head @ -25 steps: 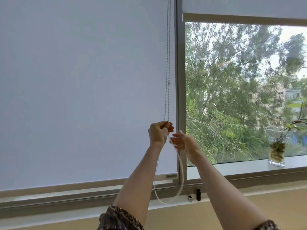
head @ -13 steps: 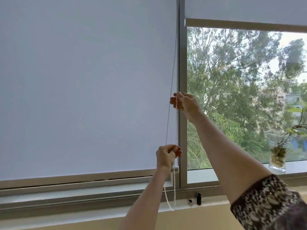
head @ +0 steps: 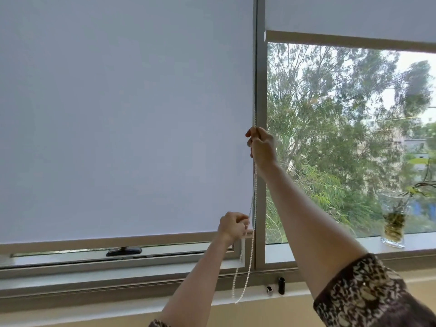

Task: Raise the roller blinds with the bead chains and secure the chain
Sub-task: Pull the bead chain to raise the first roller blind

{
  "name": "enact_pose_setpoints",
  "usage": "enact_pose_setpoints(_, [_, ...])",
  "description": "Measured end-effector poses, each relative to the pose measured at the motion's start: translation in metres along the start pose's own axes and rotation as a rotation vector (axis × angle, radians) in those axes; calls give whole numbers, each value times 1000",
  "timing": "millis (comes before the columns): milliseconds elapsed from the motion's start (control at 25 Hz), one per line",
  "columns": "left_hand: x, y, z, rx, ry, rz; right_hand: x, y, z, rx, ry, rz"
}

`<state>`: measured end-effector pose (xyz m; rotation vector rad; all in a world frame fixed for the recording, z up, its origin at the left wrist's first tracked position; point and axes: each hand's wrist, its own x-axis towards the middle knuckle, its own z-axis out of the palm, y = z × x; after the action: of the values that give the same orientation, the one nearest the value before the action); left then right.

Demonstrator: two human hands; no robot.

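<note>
Grey-white fabric of the left blind fills the left and centre of the frame. Its bottom bar has climbed since half a second ago: more of the lower window frame shows under it, and a black window latch, hidden before, now sits in view at lower left. So your hand-over-hand pulls are working, but this blind has barely started; judged against its neighbour, most of the travel is still to do.

Your left hand, lower centre, is closed in a fist on one run of the bead chain, just beside the end of the bottom bar. It has dropped from where it was a second ago, which reads as the end of a downward pull.

Your right hand, centre of frame by the grey mullion, is closed with fingertips pinched on the chain higher up; it is a little lower than half a second ago. It looks placed to take the next pull. The slack loop hangs below both hands to the sill. Two small dark fittings stand on the sill just right of the loop; whether either is the chain's fastener you cannot tell from here.

Upper right: the right blind is already raised high.

Containers: one clear glass vase on the sill at far right. It holds a plant cutting whose stems lean right out of the rim, over a yellow-brown mass in the base, roots or pebbles, too small to tell.
</note>
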<state>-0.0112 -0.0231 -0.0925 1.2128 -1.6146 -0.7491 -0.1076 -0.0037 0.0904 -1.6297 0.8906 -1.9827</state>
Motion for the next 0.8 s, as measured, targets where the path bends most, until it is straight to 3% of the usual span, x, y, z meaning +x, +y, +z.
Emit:
enact_pose_setpoints(440, [29,118,-47,-481,96,185,-52,80,-8,-111,-77,84])
enact_pose_setpoints(800, [55,162,-42,-484,269,205,-98,118,-9,-105,-161,186])
